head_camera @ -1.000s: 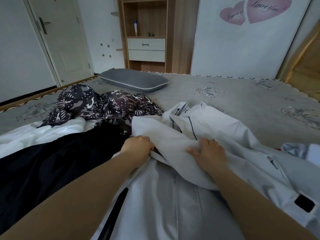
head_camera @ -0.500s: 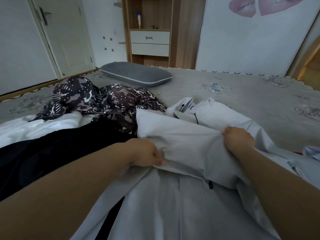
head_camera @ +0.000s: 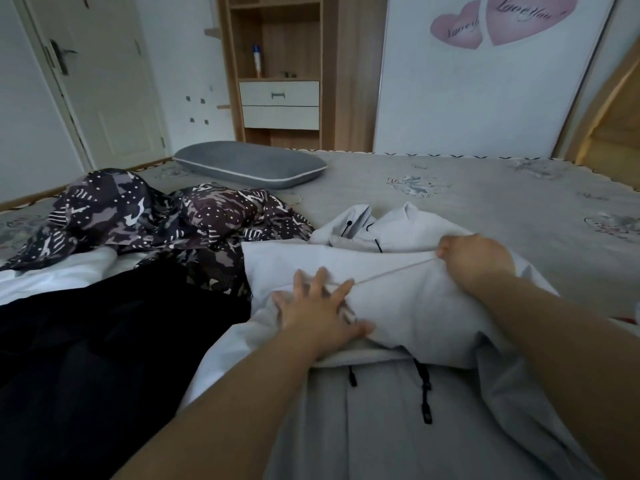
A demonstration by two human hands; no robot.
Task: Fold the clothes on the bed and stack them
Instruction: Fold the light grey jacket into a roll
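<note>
I count one pale grey hooded jacket [head_camera: 408,296] under both hands, one black garment [head_camera: 104,341] left of the grip, one dark patterned camouflage-print garment [head_camera: 166,216] beyond that, one white cloth [head_camera: 52,275] at far left, and one grey oval pillow [head_camera: 249,164] farther back.

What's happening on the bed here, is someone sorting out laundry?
Yes, a person is folding a white jacket on the bed. The left hand presses flat on the folded-over part, fingers spread, while the right hand pinches the fabric's edge. A patterned garment and a black garment lie unfolded to the left.
</note>
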